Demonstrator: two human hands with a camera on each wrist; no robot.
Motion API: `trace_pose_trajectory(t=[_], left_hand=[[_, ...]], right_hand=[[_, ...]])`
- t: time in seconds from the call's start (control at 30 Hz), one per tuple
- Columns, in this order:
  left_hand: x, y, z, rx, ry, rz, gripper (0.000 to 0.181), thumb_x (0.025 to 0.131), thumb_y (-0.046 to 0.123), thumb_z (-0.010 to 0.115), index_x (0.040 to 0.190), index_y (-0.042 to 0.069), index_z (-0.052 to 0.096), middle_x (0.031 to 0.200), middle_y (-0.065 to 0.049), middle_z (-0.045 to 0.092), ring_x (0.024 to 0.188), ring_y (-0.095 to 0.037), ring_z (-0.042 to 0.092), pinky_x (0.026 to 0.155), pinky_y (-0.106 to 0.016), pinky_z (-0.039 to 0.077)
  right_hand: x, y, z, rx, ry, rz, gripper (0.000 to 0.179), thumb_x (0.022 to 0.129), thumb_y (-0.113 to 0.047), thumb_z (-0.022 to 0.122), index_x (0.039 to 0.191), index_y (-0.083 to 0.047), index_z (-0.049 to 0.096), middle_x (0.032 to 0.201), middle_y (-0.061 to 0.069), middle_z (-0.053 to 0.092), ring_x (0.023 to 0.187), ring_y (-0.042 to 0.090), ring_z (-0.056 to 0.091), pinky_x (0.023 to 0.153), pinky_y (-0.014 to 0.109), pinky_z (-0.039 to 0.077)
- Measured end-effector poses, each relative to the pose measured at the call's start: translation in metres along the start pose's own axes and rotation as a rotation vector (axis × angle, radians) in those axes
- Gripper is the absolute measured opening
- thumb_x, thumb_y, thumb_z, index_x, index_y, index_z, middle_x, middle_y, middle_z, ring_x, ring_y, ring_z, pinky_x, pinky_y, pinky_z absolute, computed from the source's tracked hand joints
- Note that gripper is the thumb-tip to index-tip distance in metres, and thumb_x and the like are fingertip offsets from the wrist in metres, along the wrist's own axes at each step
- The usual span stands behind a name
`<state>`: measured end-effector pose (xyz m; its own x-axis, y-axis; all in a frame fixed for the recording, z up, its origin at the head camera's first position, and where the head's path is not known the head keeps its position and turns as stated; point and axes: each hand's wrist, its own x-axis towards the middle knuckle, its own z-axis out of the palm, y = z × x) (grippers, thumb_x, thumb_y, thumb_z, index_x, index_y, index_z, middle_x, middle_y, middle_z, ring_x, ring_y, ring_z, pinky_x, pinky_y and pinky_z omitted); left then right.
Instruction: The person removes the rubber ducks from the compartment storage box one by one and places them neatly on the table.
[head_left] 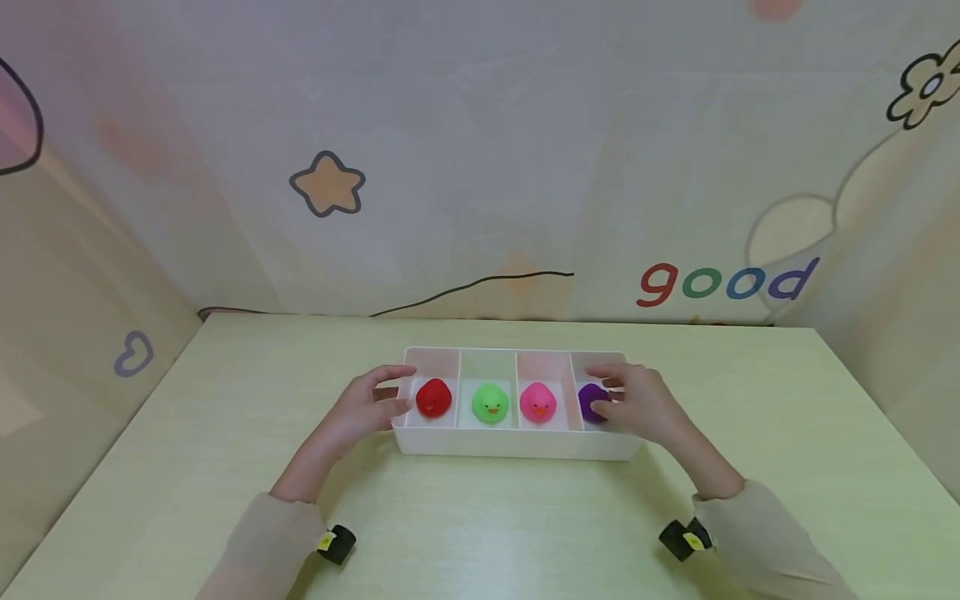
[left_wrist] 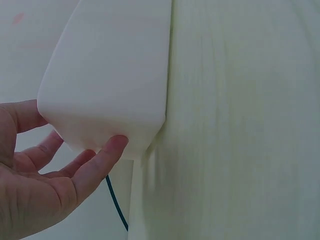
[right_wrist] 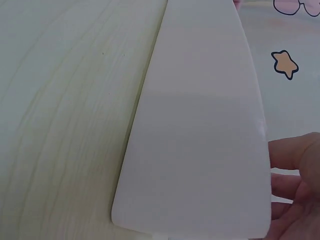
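White plastic, smooth and long, makes the box (head_left: 517, 443) sitting on the pale table (head_left: 487, 521), and it has four little rooms in a row. From where I stand, each room has one round toy: a red duck (head_left: 433, 398) by the left end, then a green duck (head_left: 491, 403), then a pink duck (head_left: 538, 402), and a purple toy (head_left: 586, 397) in the right end room. The left hand (head_left: 367, 407) holds the left end of the box, its fingers bent round the corner. The right hand (head_left: 648, 404) reaches over the right end, with the thumb lying across part of the purple toy and the other fingers bent close to it; I can't tell if they are squeezing it. I think the step in hand is all about that purple toy, while the left hand helps the box sit nice and steady. If the toy is to come out, the fingers need to pinch it and go straight up, so it won't bump the thin wall beside it. If it is being put down, they need to let go softly and slip away without tipping the box.
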<state>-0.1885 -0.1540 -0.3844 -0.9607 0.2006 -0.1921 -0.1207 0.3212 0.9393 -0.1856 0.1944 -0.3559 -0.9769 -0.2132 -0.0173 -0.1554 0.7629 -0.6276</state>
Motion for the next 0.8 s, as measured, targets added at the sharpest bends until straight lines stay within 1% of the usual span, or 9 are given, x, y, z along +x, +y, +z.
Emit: trace_pose_trajectory(t=[0.1, 0.27, 0.4, 0.5, 0.6, 0.8], left_hand=[[0.0, 0.001, 0.0, 0.008, 0.002, -0.012, 0.047, 0.088, 0.006, 0.056, 0.133, 0.011, 0.044, 0.14, -0.014, 0.033, 0.126, -0.038, 0.035, 0.081, -0.04, 0.051], [0.001, 0.001, 0.0, 0.01, 0.002, -0.017, 0.047, 0.088, 0.006, 0.057, 0.133, 0.011, 0.044, 0.14, -0.014, 0.033, 0.126, -0.038, 0.034, 0.081, -0.04, 0.051], [0.002, 0.0, 0.0, 0.009, 0.003, -0.017, 0.048, 0.088, 0.006, 0.056, 0.134, 0.012, 0.044, 0.141, -0.014, 0.033, 0.126, -0.038, 0.034, 0.08, -0.039, 0.051], [0.001, 0.0, 0.0, 0.012, 0.007, -0.018, 0.049, 0.088, 0.007, 0.057, 0.134, 0.012, 0.044, 0.141, -0.014, 0.033, 0.126, -0.038, 0.035, 0.08, -0.039, 0.052], [0.001, 0.0, 0.0, 0.009, 0.011, -0.015, 0.049, 0.088, 0.007, 0.057, 0.134, 0.012, 0.044, 0.141, -0.015, 0.033, 0.125, -0.038, 0.036, 0.08, -0.039, 0.052], [-0.001, -0.001, -0.001, -0.018, 0.004, -0.002, 0.049, 0.087, 0.007, 0.057, 0.134, 0.011, 0.044, 0.14, -0.015, 0.033, 0.125, -0.038, 0.037, 0.08, -0.04, 0.051]], right_hand=[[0.002, -0.001, 0.003, -0.094, -0.007, -0.03, 0.042, 0.078, -0.001, 0.066, 0.118, 0.006, 0.056, 0.113, 0.024, 0.058, 0.102, 0.039, 0.055, 0.079, 0.043, 0.051], [0.007, -0.002, 0.008, -0.232, -0.021, -0.083, 0.038, 0.075, 0.0, 0.069, 0.112, 0.008, 0.06, 0.104, 0.023, 0.063, 0.097, 0.037, 0.058, 0.079, 0.045, 0.051], [0.01, -0.003, 0.012, -0.313, -0.008, -0.125, 0.035, 0.071, 0.001, 0.071, 0.105, 0.007, 0.064, 0.098, 0.021, 0.065, 0.089, 0.033, 0.06, 0.078, 0.045, 0.051], [0.011, -0.005, 0.014, -0.341, -0.008, -0.132, 0.031, 0.069, 0.003, 0.072, 0.099, 0.005, 0.066, 0.092, 0.018, 0.065, 0.082, 0.028, 0.059, 0.074, 0.043, 0.052], [0.012, -0.006, 0.014, -0.352, -0.026, -0.119, 0.028, 0.068, 0.004, 0.073, 0.095, 0.002, 0.068, 0.088, 0.014, 0.065, 0.077, 0.024, 0.057, 0.072, 0.041, 0.053], [0.014, -0.01, 0.015, -0.362, -0.064, -0.083, 0.028, 0.068, 0.004, 0.073, 0.095, 0.0, 0.068, 0.088, 0.012, 0.066, 0.073, 0.021, 0.055, 0.071, 0.039, 0.052]])
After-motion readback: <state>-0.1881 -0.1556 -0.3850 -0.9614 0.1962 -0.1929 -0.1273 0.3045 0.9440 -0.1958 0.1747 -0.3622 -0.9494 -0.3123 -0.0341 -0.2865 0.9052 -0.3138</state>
